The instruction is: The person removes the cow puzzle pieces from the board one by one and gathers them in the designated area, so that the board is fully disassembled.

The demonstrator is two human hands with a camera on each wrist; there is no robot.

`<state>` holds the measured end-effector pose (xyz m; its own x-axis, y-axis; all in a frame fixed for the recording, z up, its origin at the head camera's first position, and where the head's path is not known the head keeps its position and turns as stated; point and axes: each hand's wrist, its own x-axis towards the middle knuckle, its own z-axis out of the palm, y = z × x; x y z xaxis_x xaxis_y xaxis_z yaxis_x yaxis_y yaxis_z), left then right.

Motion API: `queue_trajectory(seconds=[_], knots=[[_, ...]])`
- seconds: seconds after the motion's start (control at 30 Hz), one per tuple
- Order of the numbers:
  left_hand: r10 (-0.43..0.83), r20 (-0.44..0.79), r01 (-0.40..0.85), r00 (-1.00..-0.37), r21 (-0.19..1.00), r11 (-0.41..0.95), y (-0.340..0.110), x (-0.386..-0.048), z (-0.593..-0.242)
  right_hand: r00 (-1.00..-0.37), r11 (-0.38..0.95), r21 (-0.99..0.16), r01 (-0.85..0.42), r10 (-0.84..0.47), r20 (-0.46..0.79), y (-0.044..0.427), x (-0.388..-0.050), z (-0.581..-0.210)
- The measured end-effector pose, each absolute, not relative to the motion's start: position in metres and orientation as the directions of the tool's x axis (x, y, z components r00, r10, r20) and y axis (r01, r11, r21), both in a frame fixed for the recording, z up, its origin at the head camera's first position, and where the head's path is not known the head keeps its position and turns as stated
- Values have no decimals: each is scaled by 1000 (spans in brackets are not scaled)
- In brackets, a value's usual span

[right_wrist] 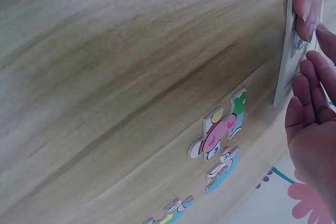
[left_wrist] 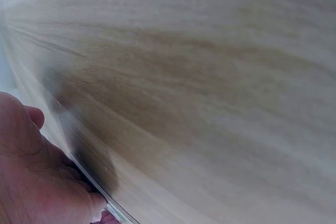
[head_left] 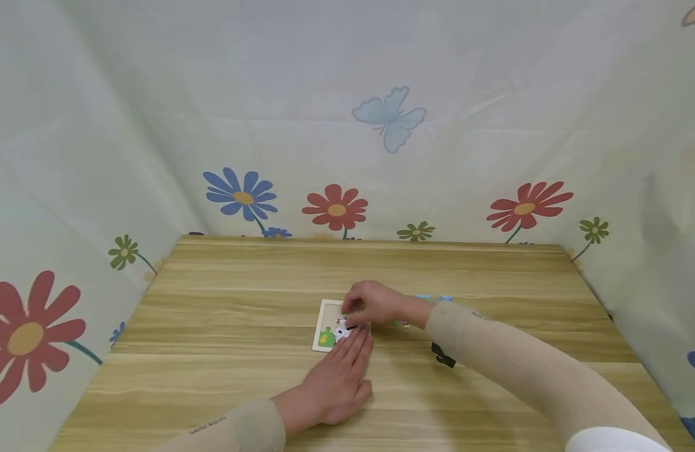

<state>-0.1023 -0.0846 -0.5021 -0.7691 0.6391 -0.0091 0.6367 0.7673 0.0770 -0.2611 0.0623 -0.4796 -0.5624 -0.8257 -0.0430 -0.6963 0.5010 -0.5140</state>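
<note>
A small jigsaw tray [head_left: 323,304] with a pale raised rim lies on the wooden table, partly filled with pieces. A green piece [head_left: 326,338] sits in its lower left, beside a white piece with black spots [head_left: 341,331]. My left hand [head_left: 338,383] rests on the tray's lower right, its straight fingertips pressing the pieces. Over the tray's right side, my right hand [head_left: 375,302] bends its fingers and thumb around a white-and-black puzzle piece [right_wrist: 301,44]. The fingers hide part of that piece and the tray's right half.
Loose puzzle pieces lie to the right of the tray, among them a pink-faced piece [right_wrist: 218,134] and a blue-and-white piece [right_wrist: 223,169]. A black object [head_left: 442,355] lies near the right forearm. A flowered cloth [head_left: 290,125] hangs behind the table [head_left: 240,282].
</note>
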Motion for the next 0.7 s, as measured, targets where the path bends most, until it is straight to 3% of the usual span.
queue_trajectory(seconds=[0.27,0.5,0.7], knots=[[640,4,638,-768,71,766,-84,-102,-502,-577,511,-539,-669,-815,-56,63,-257,-478],[641,24,641,-767,80,763,-85,-102,-504,-592,496,-629,-599,-803,-69,64,-253,-475],[650,41,651,-759,76,755,-86,-103,-505,-637,547,-654,-523,-760,-126,64,-254,-476]])
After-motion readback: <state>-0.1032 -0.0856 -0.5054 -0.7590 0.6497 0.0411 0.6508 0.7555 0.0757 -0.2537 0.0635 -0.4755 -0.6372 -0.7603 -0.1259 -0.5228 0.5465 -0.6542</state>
